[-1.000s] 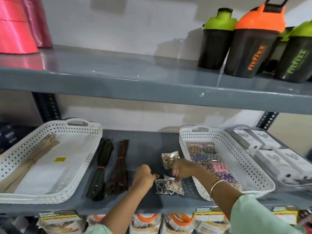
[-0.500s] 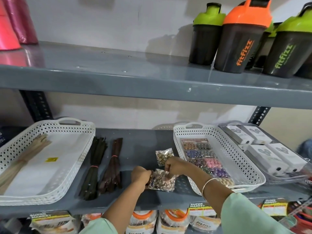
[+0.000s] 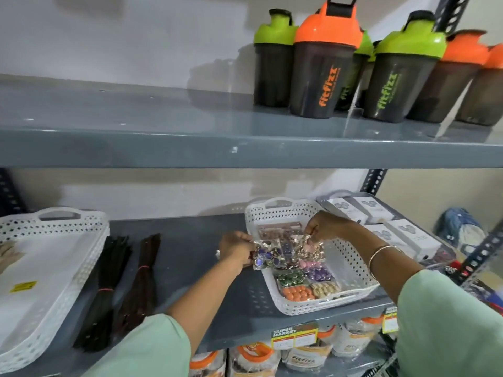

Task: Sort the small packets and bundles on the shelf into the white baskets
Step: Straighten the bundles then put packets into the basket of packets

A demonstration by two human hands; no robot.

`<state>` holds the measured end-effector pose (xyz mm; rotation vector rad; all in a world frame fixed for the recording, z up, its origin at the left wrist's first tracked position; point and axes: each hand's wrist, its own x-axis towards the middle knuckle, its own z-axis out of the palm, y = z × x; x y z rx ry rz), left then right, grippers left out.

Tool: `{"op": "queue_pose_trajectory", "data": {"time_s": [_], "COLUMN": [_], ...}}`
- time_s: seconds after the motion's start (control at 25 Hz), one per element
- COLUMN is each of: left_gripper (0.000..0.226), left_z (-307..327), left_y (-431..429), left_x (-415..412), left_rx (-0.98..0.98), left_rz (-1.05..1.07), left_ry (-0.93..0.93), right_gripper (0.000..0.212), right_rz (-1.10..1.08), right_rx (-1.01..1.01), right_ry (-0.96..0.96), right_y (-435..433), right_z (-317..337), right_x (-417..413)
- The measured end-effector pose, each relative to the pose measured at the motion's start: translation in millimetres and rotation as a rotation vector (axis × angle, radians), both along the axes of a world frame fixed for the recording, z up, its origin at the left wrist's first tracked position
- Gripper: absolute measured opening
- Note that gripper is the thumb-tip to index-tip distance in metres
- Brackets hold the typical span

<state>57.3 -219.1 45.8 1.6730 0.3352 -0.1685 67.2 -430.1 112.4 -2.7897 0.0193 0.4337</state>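
My left hand (image 3: 236, 250) grips a clear packet of blue and gold beads (image 3: 266, 257) at the left rim of the right white basket (image 3: 351, 270). My right hand (image 3: 325, 226) pinches a clear packet of gold and pink trinkets (image 3: 310, 247) over the same basket, above rows of coloured bead packets (image 3: 307, 284) lying inside. Two dark stick bundles (image 3: 114, 284) lie on the grey shelf (image 3: 196, 240) between the baskets. The left white basket (image 3: 54, 268) holds a pale stick bundle (image 3: 8, 257) at the frame's edge.
Shaker bottles (image 3: 324, 63) with orange and green lids stand on the upper shelf. A clear tray of white boxes (image 3: 386, 224) sits right of the right basket. Packaged goods (image 3: 299, 355) fill the shelf below. A perforated metal upright (image 3: 479, 257) runs at the right.
Both hands lifted the packets off the shelf and carried them right, over the right basket. The camera view shifted right and closer.
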Motion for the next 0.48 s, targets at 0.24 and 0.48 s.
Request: {"op": "queue_pose_trajectory", "data": {"time_s": [0.24, 0.48], "left_gripper": [0.027, 0.047], "left_z": [-22, -37], "left_y": [-76, -96], "left_x": [20, 25], "left_rx": [0.505, 0.737], "left_rz": [-0.17, -0.304], "left_ry": [-0.018, -0.019], "right_gripper": [0.037, 0.035], "right_rz": [-0.081, -0.021], "right_rx": [-0.095, -0.079], "right_ry": [0.077, 0.054], "right_y": [-48, -52], "right_z": [-50, -76], "right_x": [2, 11]}}
